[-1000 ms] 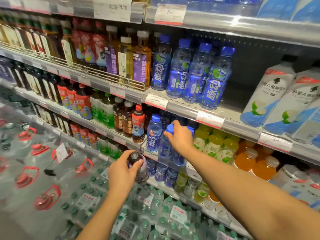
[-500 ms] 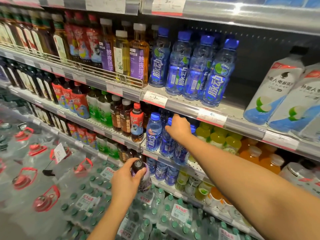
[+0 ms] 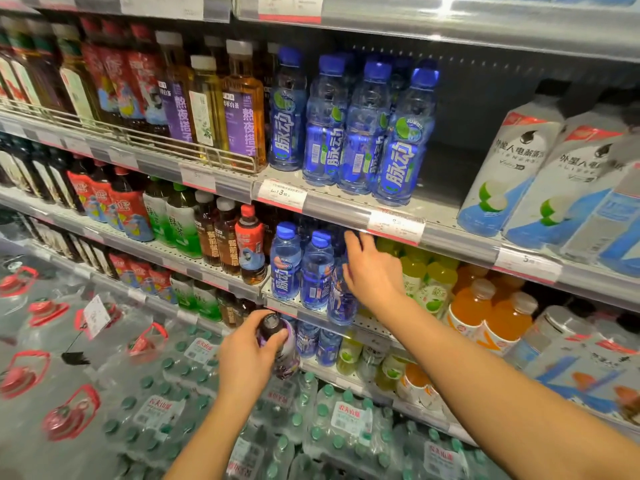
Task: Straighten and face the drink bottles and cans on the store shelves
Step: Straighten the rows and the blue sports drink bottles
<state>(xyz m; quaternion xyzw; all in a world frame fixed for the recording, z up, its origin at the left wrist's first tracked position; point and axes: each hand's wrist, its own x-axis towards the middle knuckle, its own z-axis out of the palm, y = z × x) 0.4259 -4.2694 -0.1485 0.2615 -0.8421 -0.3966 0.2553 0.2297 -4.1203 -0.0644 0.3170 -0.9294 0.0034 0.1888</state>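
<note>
Clear ribbed blue bottle (image 3: 341, 296) under loose right hand (image 3: 370, 268) fingers; left hand (image 3: 247, 358) grips dark-capped bottle (image 3: 280, 344).

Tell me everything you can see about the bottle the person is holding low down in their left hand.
The dark-capped bottle is small, with a black cap facing the camera and a purple label wrapped round a body that looks like clear plastic; motion blur hides the print. It leans with its top toward the viewer, held in front of the lower shelf edge, below the row of blue-capped bottles. The left hand grips it near the neck, fingers curled round the cap end. Whether its base touches anything cannot be told.
</note>
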